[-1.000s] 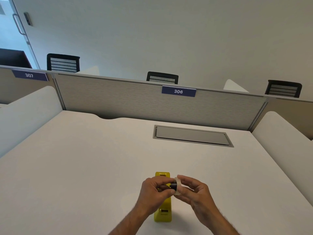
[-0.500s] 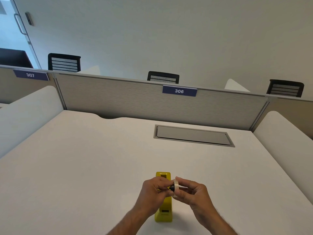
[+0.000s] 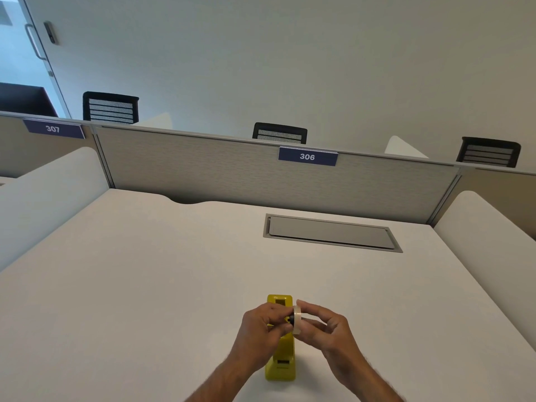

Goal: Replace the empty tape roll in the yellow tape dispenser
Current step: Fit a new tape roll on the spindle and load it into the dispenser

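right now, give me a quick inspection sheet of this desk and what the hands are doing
surface: white desk, bare apart from the job's things; grey flap cover set flush in it.
job's things: yellow tape dispenser standing on the desk; tape roll and small black hub held above it, not seated in the dispenser.
clutter: nothing seen.
hands: left hand pinches the black hub; right hand grips the tape roll; the two parts meet between them.
cables: nothing seen.
surroundings: grey partition with signs 306 and 307; three black mesh chair backs behind it; a glass door at far left.
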